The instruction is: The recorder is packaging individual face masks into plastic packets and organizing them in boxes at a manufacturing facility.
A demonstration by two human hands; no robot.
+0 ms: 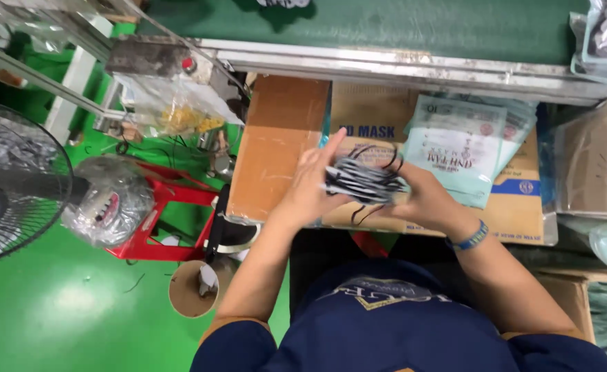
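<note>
the two hands meet in the middle of the view, above a flat cardboard box (286,148) that lies on the worktop; the left hand (312,187) stands on edge with the fingers stretched upward and the palm pressed against the left end of a stack of black and white face masks (362,182); the right hand (419,198) closes around the right end of the same stack, fingers curled under it, so both hands hold the stack between them; thin black ear loops stick out from the stack, some above it and some hanging below; on the right wrist there is a blue wristband (471,238); just right of the hands, a pile of pale green mask packets (463,148) lies on the box, slightly fanned and tilted; behind the box runs a metal rail (414,67) and behind that a green conveyor belt (386,24); at the right edge stands another open carton (593,162) with plastic bags near it; on the left side, the floor (55,310) is bright green; there a red plastic stool (169,220) carries a bundle wrapped in clear plastic (107,200), and a fan with a wire guard (4,189) is at the far left; a cardboard tube (194,289) stands on the floor near the left elbow; a clear bag with yellow pieces (179,114) hangs near the rail.
</note>
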